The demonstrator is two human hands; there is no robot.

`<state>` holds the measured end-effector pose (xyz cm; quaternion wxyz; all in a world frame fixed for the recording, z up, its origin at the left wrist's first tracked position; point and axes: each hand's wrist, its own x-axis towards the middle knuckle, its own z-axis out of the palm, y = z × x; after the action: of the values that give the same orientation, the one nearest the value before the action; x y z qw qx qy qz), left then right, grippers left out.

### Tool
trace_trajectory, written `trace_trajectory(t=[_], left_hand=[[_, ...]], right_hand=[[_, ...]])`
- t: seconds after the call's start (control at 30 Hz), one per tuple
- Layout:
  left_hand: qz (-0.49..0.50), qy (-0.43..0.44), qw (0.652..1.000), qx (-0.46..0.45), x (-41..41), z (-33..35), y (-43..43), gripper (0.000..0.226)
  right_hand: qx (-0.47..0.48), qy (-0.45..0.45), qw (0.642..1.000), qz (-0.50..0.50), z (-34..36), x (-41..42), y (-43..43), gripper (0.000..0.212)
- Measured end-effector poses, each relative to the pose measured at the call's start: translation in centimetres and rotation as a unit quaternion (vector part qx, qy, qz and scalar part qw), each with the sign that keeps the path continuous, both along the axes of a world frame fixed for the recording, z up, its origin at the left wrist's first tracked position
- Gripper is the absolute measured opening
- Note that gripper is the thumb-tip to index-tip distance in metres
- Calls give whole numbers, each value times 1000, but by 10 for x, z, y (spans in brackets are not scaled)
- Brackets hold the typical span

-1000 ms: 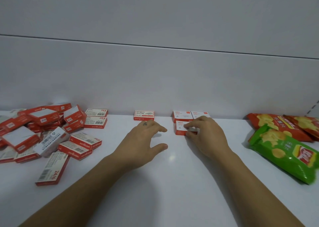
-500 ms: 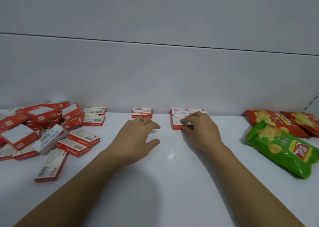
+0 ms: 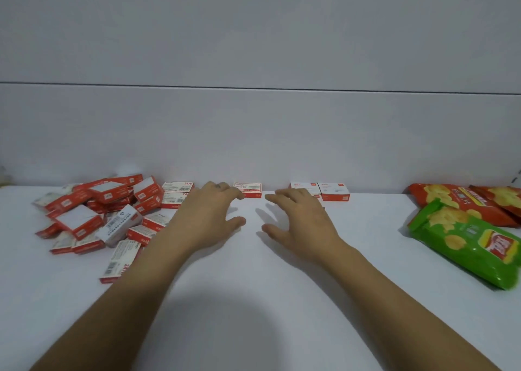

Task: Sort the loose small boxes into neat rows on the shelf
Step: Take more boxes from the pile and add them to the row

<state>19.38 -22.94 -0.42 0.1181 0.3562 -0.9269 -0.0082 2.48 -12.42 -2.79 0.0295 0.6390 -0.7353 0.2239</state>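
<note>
You have one lone box (image 3: 249,188) standing flat against the back wall (image 3: 253,139) of the white shelf (image 3: 253,272); take it as your marker. To its right, also against the wall, two boxes (image 3: 305,188) sit side by side and touching, and a red sliver of a third box (image 3: 317,197) shows just in front of them, mostly hidden by your right hand (image 3: 304,221). Just left of the lone box are two "24/6" boxes (image 3: 178,186), one above the other in the picture; you cannot tell whether they are stacked or set one in front of the other. Further left of the lone box lies the loose pile (image 3: 93,210) of red-and-white boxes, tilted and overlapping, too tangled to count exactly. Well to the right of the lone box lie three crisp bags: one green bag (image 3: 465,243) nearer you and two red bags (image 3: 451,201) behind it. Your left hand (image 3: 208,221) is spread wide, palm down, holding nothing; its fingers (image 3: 225,193) reach the lone box's left front corner, and contact cannot be made out. Your right hand is also spread wide and holds nothing, its fingertips (image 3: 277,198) just right of the lone box and apart from it.
</note>
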Motion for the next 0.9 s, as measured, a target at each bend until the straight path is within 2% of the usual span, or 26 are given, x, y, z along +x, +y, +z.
trace_trajectory(t=[0.2,0.37,0.5,0.73,0.83,0.9], left_hand=[[112,-51,992,-10,64,1,-9,62],[170,-70,982,-49,90,-10,-9,61],[188,-93,974,-86,92,-16,-12,57],[212,-138,966,-51,83,-14,-22,53],[215,-125,968,-44,79,-12,-22,51],[206,-86,974,-47,75,-12,-19,50]], right_hand=[[19,23,997,68,11,28,-11,62],[57,26,994,91,15,44,-24,63],[56,0,994,96,12,53,-27,62],[67,-40,993,85,-3,56,-16,59],[65,-61,993,81,-6,51,-12,57],[53,-80,993,74,-5,48,-12,56]])
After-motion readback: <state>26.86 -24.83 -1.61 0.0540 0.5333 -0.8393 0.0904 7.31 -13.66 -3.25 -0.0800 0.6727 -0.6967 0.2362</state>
